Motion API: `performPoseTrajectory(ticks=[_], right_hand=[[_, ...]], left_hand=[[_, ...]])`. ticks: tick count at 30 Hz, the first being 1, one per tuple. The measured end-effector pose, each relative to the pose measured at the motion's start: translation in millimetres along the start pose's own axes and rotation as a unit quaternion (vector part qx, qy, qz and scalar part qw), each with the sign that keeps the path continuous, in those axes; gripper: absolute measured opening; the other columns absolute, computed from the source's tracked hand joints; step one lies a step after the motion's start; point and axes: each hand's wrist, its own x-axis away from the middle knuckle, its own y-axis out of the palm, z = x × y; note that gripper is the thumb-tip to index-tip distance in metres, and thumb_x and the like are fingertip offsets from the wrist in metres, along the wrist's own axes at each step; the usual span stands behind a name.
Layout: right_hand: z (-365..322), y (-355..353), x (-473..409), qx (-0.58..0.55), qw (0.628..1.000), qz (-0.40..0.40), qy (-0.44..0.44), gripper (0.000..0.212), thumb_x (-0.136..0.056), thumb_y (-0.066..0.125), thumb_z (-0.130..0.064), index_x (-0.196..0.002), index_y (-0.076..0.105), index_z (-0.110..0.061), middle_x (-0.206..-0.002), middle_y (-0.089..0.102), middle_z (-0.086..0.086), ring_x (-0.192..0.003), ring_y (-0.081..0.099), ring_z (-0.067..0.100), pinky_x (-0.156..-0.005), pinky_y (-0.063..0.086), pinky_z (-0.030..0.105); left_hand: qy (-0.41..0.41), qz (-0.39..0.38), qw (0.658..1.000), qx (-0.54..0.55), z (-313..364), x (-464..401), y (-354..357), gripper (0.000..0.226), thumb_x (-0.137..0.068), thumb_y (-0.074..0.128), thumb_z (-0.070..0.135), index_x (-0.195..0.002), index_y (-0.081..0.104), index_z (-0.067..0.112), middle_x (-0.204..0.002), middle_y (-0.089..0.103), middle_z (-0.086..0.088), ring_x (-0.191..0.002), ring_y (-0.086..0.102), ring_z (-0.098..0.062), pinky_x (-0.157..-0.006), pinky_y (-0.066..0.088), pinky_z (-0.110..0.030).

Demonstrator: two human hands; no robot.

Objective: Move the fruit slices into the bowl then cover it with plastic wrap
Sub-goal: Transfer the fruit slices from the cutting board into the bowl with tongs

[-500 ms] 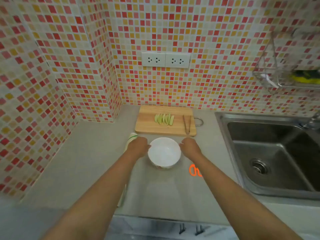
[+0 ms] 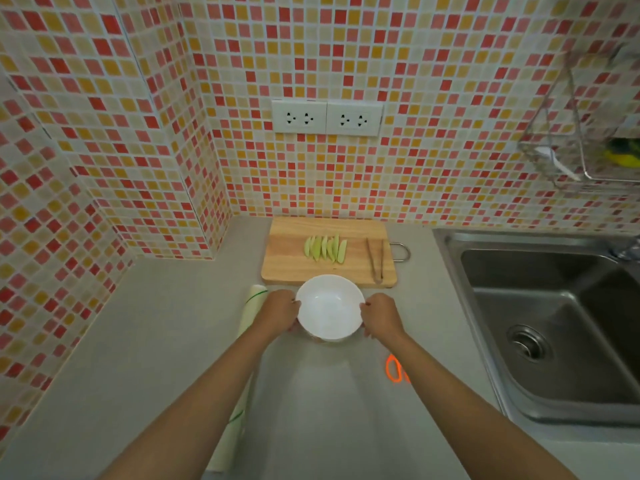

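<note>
An empty white bowl [image 2: 329, 306] stands on the grey counter just in front of the wooden cutting board [image 2: 287, 265]. My left hand [image 2: 278, 311] grips its left rim and my right hand [image 2: 381, 317] grips its right rim. Several pale green fruit slices [image 2: 325, 249] lie in a row on the middle of the board. Wooden tongs [image 2: 375, 259] rest on the board's right side. A roll of plastic wrap [image 2: 242, 358] lies lengthwise on the counter under my left forearm, partly hidden by it.
Orange-handled scissors [image 2: 394, 368] lie on the counter by my right forearm. A steel sink [image 2: 554, 323] fills the right side. Tiled walls close the back and left, with sockets [image 2: 327, 117] above the board. A wire rack [image 2: 588, 147] hangs at upper right.
Both hands have closed in on the bowl's rim from either side. The bowl sits a little closer to the cutting board.
</note>
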Motion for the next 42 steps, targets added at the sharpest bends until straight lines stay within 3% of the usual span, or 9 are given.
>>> performPoseTrajectory(ticks=[4, 11, 15, 20, 26, 30, 33, 37, 42], right_hand=[[-7, 3, -15, 0.0, 1.0, 0.001, 0.017, 0.027, -0.09, 0.043, -0.009, -0.087, 0.064, 0.008, -0.074, 0.062, 0.02, -0.056, 0.06, 0.034, -0.068, 0.056, 0.042], [-2, 5, -29, 0.026, 1.0, 0.008, 0.001, 0.033, -0.09, 0.047, -0.017, -0.063, 0.059, -0.002, -0.054, 0.055, 0.012, -0.045, 0.056, 0.025, -0.057, 0.054, 0.038], [-5, -9, -56, 0.118, 0.989, 0.084, -0.012, 0.041, -0.089, 0.053, -0.047, -0.082, 0.069, -0.01, -0.082, 0.07, 0.008, -0.081, 0.066, 0.028, -0.063, 0.044, 0.029], [-23, -21, -108, 0.206, 0.97, 0.129, 0.006, 0.045, -0.09, 0.055, -0.042, -0.117, 0.055, -0.006, -0.116, 0.057, 0.013, -0.099, 0.063, 0.032, -0.074, 0.049, 0.037], [-25, -15, -133, 0.23, 0.967, 0.084, 0.07, 0.036, -0.094, 0.052, -0.026, -0.122, 0.055, -0.004, -0.128, 0.052, 0.014, -0.109, 0.061, 0.031, -0.084, 0.05, 0.036], [-25, -15, -135, 0.196, 0.975, 0.082, 0.065, 0.025, -0.091, 0.052, -0.014, -0.111, 0.062, -0.004, -0.117, 0.063, 0.014, -0.104, 0.063, 0.032, -0.078, 0.05, 0.034], [-32, -15, -130, 0.124, 0.988, 0.091, 0.03, 0.022, -0.087, 0.059, -0.02, -0.094, 0.066, -0.001, -0.092, 0.066, 0.013, -0.089, 0.064, 0.032, -0.063, 0.042, 0.03], [-43, -10, -119, 0.063, 0.994, 0.087, -0.003, 0.039, -0.083, 0.063, -0.024, -0.051, 0.044, -0.011, -0.053, 0.042, 0.001, -0.055, 0.044, 0.021, -0.045, 0.022, 0.026], [-56, 2, -105, 0.099, 0.994, 0.041, -0.018, 0.039, -0.084, 0.061, -0.024, -0.053, 0.04, -0.015, -0.055, 0.043, -0.002, -0.055, 0.045, 0.019, -0.043, 0.023, 0.025]], left_hand=[[0.015, 0.001, 1.0, 0.012, -1, -17, -5, 0.025, -0.09, 0.044, 0.007, -0.085, 0.065, -0.003, -0.061, 0.062, -0.015, -0.055, 0.059, -0.028, -0.061, 0.056, -0.044], [0.014, 0.004, 0.999, 0.038, -11, -31, -4, 0.027, -0.092, 0.045, 0.01, -0.086, 0.067, -0.004, -0.061, 0.064, -0.012, -0.052, 0.059, -0.025, -0.059, 0.055, -0.041], [0.013, 0.01, 0.999, 0.051, -16, -31, 0, 0.026, -0.093, 0.047, 0.012, -0.08, 0.067, 0.002, -0.056, 0.062, -0.003, -0.05, 0.056, -0.018, -0.058, 0.05, -0.034], [0.027, 0.024, 0.998, 0.051, -20, -32, 4, 0.025, -0.095, 0.047, 0.014, -0.085, 0.067, 0.002, -0.063, 0.064, -0.006, -0.057, 0.054, -0.018, -0.061, 0.047, -0.032], [0.03, 0.028, 0.997, 0.066, -22, -32, 7, 0.025, -0.096, 0.047, 0.017, -0.087, 0.068, 0.006, -0.062, 0.062, 0.0, -0.055, 0.052, -0.014, -0.06, 0.045, -0.029], [0.036, 0.032, 0.996, 0.071, -23, -31, 6, 0.024, -0.096, 0.048, 0.017, -0.089, 0.07, 0.01, -0.06, 0.061, 0.004, -0.052, 0.051, -0.011, -0.06, 0.046, -0.03], [0.037, 0.031, 0.996, 0.072, -22, -31, 6, 0.024, -0.096, 0.048, 0.017, -0.089, 0.07, 0.01, -0.059, 0.061, 0.004, -0.052, 0.052, -0.01, -0.061, 0.046, -0.03], [0.033, 0.025, 0.996, 0.083, -21, -30, 5, 0.027, -0.097, 0.046, 0.018, -0.088, 0.069, 0.006, -0.06, 0.061, -0.001, -0.053, 0.052, -0.013, -0.062, 0.046, -0.03], [0.03, 0.02, 0.996, 0.085, -19, -28, 3, 0.028, -0.097, 0.045, 0.017, -0.084, 0.068, 0.01, -0.054, 0.058, 0.007, -0.049, 0.053, -0.012, -0.059, 0.045, -0.028]])
